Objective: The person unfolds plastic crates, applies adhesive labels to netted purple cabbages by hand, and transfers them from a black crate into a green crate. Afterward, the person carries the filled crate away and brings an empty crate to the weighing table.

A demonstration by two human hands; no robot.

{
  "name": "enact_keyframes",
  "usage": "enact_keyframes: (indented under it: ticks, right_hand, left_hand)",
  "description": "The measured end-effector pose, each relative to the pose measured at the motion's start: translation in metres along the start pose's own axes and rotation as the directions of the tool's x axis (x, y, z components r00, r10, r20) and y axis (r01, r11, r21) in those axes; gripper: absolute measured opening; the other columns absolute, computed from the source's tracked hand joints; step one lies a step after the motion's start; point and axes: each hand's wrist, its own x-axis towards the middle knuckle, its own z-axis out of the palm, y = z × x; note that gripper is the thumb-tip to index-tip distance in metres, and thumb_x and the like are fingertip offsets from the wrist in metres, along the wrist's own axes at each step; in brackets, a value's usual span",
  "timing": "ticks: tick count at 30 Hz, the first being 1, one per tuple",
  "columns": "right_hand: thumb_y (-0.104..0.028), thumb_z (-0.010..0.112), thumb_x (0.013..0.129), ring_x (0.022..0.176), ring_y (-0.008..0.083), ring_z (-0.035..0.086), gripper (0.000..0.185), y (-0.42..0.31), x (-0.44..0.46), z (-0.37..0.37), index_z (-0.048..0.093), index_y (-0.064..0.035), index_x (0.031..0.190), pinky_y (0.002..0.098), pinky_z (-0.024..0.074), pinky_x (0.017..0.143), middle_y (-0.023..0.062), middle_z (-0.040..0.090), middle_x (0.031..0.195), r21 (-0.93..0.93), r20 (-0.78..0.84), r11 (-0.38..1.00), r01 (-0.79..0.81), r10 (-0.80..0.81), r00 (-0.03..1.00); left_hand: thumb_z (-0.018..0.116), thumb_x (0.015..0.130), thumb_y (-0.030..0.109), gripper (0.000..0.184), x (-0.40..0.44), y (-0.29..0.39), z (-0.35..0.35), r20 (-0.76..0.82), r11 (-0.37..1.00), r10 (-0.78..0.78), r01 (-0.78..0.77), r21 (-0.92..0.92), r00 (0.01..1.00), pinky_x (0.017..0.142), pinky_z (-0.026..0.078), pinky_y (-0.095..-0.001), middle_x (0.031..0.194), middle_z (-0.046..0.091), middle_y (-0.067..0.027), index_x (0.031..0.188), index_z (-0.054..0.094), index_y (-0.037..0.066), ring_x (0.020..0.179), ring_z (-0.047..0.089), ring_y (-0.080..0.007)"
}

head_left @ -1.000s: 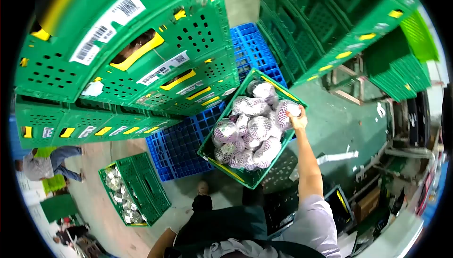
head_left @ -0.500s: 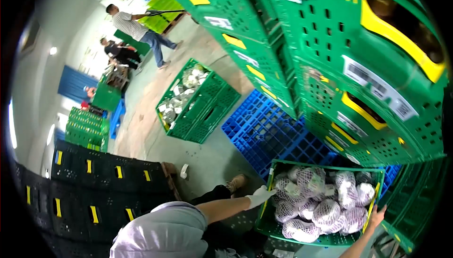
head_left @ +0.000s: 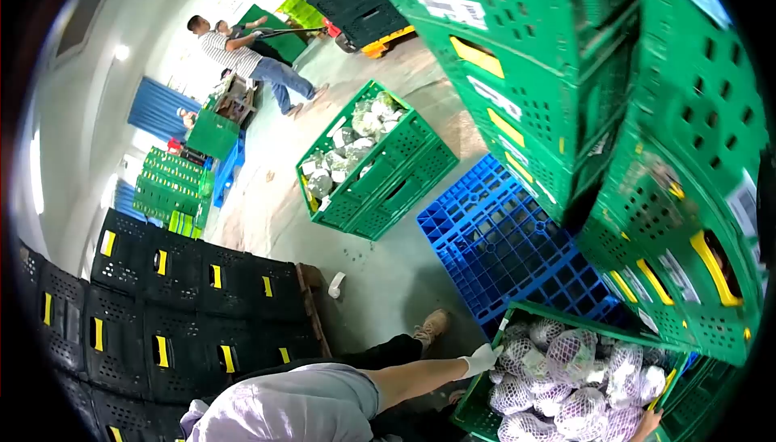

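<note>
A green crate [head_left: 558,313] with yellow end handles is held between my hands at the lower right. It is filled with round purplish produce in white mesh nets [head_left: 582,414]; its exact kind is unclear. My left hand [head_left: 482,359], in a white glove, grips the crate's left end. At the opposite end, by the yellow handle, my right hand [head_left: 647,424] grips the rim, mostly cut off by the view's edge. Just beyond the crate lies a blue plastic pallet [head_left: 501,236] on the floor.
Tall stacks of green crates [head_left: 517,62] rise at the right. Black crates [head_left: 186,313] are stacked at the left. A green crate of wrapped vegetables [head_left: 396,191] stands on the floor ahead. Farther back, a person in a striped shirt [head_left: 230,54] pulls a loaded pallet jack.
My view has shifted, and the held crate now sits lower and farther right in it. Both hands stay on the crate. The striped-shirt person has moved, and a black crate load shows behind.
</note>
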Motion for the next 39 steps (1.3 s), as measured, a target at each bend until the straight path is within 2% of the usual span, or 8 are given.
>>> enact_keyframes:
  ticks: [6, 7, 9, 15, 17, 20, 32, 39]
  right_hand:
    - [-0.015, 0.058, 0.067, 0.063, 0.0321, 0.057, 0.048, -0.096, -0.069, -0.044, 0.046, 0.0083, 0.106, 0.0371, 0.0447, 0.058, 0.0216, 0.059, 0.076, -0.131, -0.22, 0.991, 0.019, -0.048, 0.974]
    - [-0.015, 0.058, 0.067, 0.063, 0.032, 0.057, 0.048, -0.108, -0.081, -0.044, 0.046, 0.0083, 0.106, 0.0371, 0.0447, 0.058, 0.0216, 0.059, 0.076, -0.124, -0.224, 0.992, 0.023, -0.051, 0.973]
    - [-0.015, 0.058, 0.067, 0.062, 0.0318, 0.057, 0.047, -0.133, -0.101, -0.043, 0.047, 0.0083, 0.106, 0.0371, 0.0446, 0.058, 0.0214, 0.059, 0.076, -0.116, -0.198, 0.993, 0.037, -0.06, 0.978]
    - [-0.015, 0.058, 0.067, 0.061, 0.0313, 0.057, 0.046, -0.218, -0.158, -0.029, 0.047, 0.0082, 0.105, 0.0371, 0.0445, 0.057, 0.021, 0.059, 0.075, -0.029, -0.056, 0.991, 0.128, -0.13, 0.99]
    - [-0.015, 0.058, 0.067, 0.061, 0.0311, 0.057, 0.046, -0.246, -0.179, -0.022, 0.047, 0.0082, 0.104, 0.0371, 0.0445, 0.057, 0.0209, 0.058, 0.074, 0.01, 0.003, 0.988, 0.157, -0.157, 0.988]
    - [-0.015, 0.058, 0.067, 0.061, 0.0309, 0.057, 0.045, -0.288, -0.209, -0.009, 0.047, 0.0081, 0.104, 0.0371, 0.0444, 0.057, 0.0207, 0.058, 0.074, 0.056, 0.092, 0.98, 0.19, -0.194, 0.977]
    - [-0.014, 0.057, 0.066, 0.059, 0.0298, 0.056, 0.043, -0.456, -0.313, 0.042, 0.048, 0.008, 0.102, 0.0371, 0.0442, 0.055, 0.0199, 0.058, 0.072, 0.161, 0.334, 0.942, 0.294, -0.332, 0.882]
    - [-0.014, 0.057, 0.066, 0.058, 0.0292, 0.056, 0.042, -0.517, -0.355, 0.066, 0.048, 0.0079, 0.1, 0.0371, 0.044, 0.054, 0.0194, 0.057, 0.071, 0.159, 0.437, 0.932, 0.327, -0.363, 0.823]
  left_hand:
    - [0.045, 0.083, 0.045, 0.051, 0.016, 0.004, -0.032, -0.023, 0.981, 0.133, -0.128, 0.143, 0.991, 0.074, 0.042, -0.0443, 0.093, 0.057, -0.0258, 0.093, 0.051, -0.005, 0.089, 0.054, -0.0393]
    - [0.042, 0.085, 0.047, 0.054, 0.025, 0.002, -0.042, -0.027, 0.935, 0.252, -0.236, 0.266, 0.967, 0.064, 0.044, -0.0423, 0.082, 0.058, -0.0227, 0.095, 0.048, -0.006, 0.077, 0.058, -0.0362]
    - [0.043, 0.085, 0.046, 0.053, 0.044, 0.004, -0.063, -0.035, 0.853, 0.391, -0.348, 0.388, 0.92, 0.063, 0.044, -0.0437, 0.08, 0.058, -0.0242, 0.092, 0.047, -0.006, 0.075, 0.057, -0.0377]
    - [0.046, 0.084, 0.043, 0.05, 0.078, 0.045, -0.131, -0.105, 0.767, 0.556, -0.461, 0.447, 0.824, 0.058, 0.045, -0.0419, 0.07, 0.058, -0.0221, 0.091, 0.046, -0.006, 0.066, 0.057, -0.0387]
    - [0.047, 0.083, 0.043, 0.049, 0.063, 0.073, -0.172, 0.003, 0.844, 0.415, -0.386, 0.371, 0.91, 0.073, 0.043, -0.0425, 0.089, 0.057, -0.0246, 0.094, 0.048, -0.005, 0.086, 0.055, -0.0381]
    - [0.049, 0.083, 0.04, 0.047, 0.072, 0.073, -0.213, -0.011, 0.856, 0.427, -0.4, 0.327, 0.904, 0.076, 0.042, -0.0411, 0.094, 0.056, -0.0243, 0.102, 0.047, -0.003, 0.091, 0.054, -0.0372]
    - [0.044, 0.085, 0.04, 0.046, 0.122, -0.032, -0.359, -0.305, 0.974, 0.221, -0.197, 0.108, 0.926, 0.08, 0.041, -0.0433, 0.097, 0.056, -0.0253, 0.102, 0.047, -0.002, 0.093, 0.053, -0.0392]
    - [0.043, 0.086, 0.041, 0.046, 0.12, -0.072, -0.407, -0.325, 0.995, 0.039, -0.066, -0.072, 0.945, 0.084, 0.039, -0.0432, 0.102, 0.054, -0.0262, 0.103, 0.046, -0.002, 0.098, 0.05, -0.0399]
